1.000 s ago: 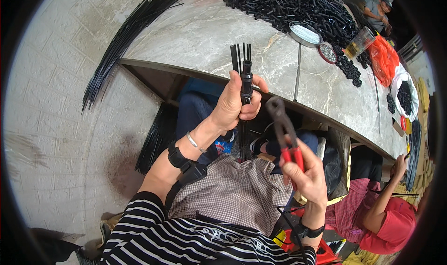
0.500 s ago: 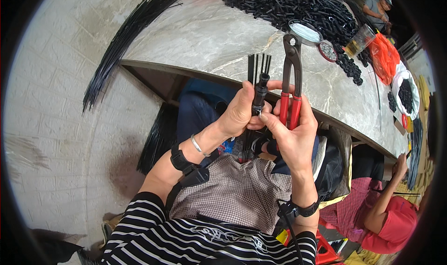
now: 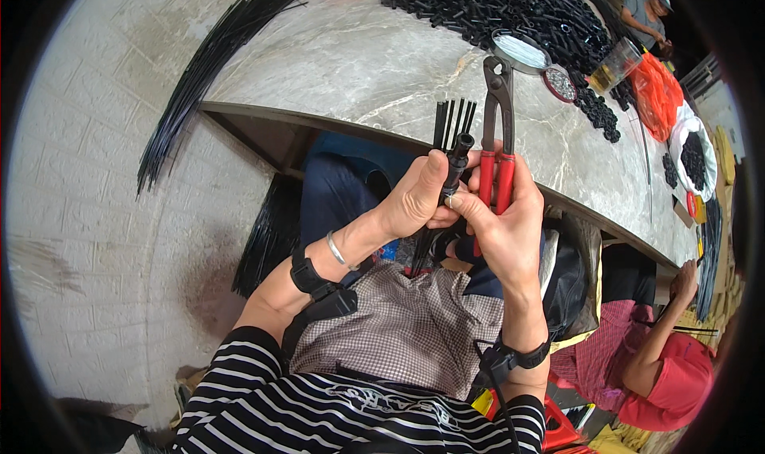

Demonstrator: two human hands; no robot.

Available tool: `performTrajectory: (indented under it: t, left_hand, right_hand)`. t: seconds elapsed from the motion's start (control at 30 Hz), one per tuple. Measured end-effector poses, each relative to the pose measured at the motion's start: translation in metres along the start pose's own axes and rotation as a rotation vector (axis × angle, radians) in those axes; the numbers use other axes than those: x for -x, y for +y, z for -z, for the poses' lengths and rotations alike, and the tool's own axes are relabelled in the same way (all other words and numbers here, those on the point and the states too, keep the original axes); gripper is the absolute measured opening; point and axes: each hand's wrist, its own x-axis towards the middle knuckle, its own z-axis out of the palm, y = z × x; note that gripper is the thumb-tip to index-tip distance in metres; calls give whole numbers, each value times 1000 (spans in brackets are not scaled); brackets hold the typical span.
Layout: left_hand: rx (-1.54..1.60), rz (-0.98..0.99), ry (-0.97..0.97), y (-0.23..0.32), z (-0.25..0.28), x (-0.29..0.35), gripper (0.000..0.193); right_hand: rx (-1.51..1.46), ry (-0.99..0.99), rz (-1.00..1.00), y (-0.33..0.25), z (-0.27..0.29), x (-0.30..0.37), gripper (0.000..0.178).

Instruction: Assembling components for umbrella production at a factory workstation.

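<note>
Head view – the right hand (image 3: 502,223), fist closed on red pliers (image 3: 496,147), has swung in beside the left hand (image 3: 414,195) – itself clamped on black strips (image 3: 453,131)

Stone table (image 3: 358,63) is the anchor: rod bundle (image 3: 211,51) lies on its left end, heap of small parts (image 3: 510,7) at its far side, round dish (image 3: 519,50) right of centre, hands below its near edge.

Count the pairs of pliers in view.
1. The red-handled pliers are gripped in the right hand, jaws pointing up beside the black strips held by the left hand. Others may lie hidden among the table's clutter.
</note>
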Motion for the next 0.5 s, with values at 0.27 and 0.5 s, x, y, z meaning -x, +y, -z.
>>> performTrajectory:
  t: [0.27,0.5]
  left_hand:
    - [-15,-109,182,-1,1,-3,84]
    - [-104,-160,286,6,9,-9,90]
  right_hand:
    - [-88,23,-109,-6,25,16,33]
    - [-477,-411,-444,-7,58,70,41]
